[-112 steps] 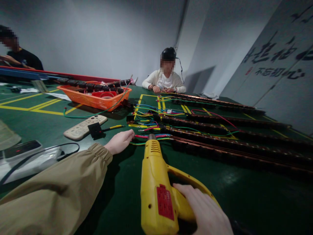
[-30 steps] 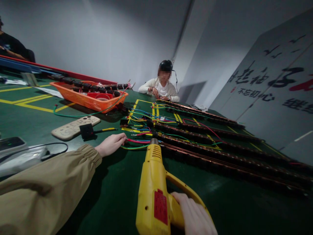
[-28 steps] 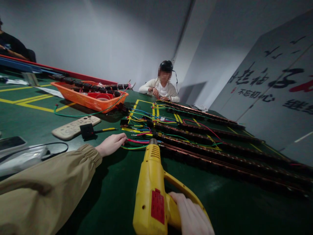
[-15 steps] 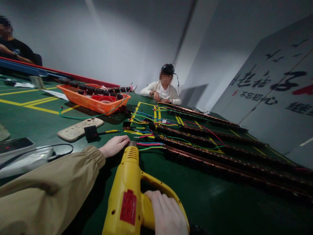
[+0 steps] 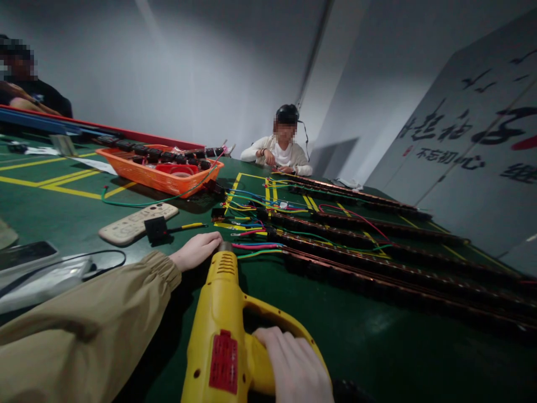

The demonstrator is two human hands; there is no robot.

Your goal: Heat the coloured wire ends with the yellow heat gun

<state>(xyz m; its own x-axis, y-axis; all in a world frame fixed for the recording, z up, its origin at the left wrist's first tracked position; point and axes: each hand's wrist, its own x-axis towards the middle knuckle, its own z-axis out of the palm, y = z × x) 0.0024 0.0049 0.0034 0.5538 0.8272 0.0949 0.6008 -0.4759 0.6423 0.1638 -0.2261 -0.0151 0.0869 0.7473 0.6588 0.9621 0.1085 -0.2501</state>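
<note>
My right hand (image 5: 296, 364) is wrapped round the handle of a yellow heat gun (image 5: 216, 313) with a red label. The gun points away from me, its metal nozzle (image 5: 226, 246) beside the fingertips of my left hand (image 5: 199, 249). Fingers together, my left hand is closed at the ends of a bundle of pink and blue wires (image 5: 260, 246). The nozzle hides the exact grip. Below the bundle, a green-yellow wire (image 5: 264, 253) also runs toward the nozzle. These wires come from the nearest long black and copper bar (image 5: 356, 274) on the green table (image 5: 377, 358).
Several similar bars (image 5: 335, 221) with loose wires lie behind. An orange basket (image 5: 168, 182) of parts stands at back left. A beige remote (image 5: 134, 224), a black block (image 5: 156, 228) and a phone (image 5: 29, 254) lie left. A co-worker (image 5: 285, 145) sits opposite; another person (image 5: 37, 89) sits far left.
The heat gun and my right hand have shifted slightly right and down in view. My left hand stays nearly in place. The far-left person's head and arms have moved.
</note>
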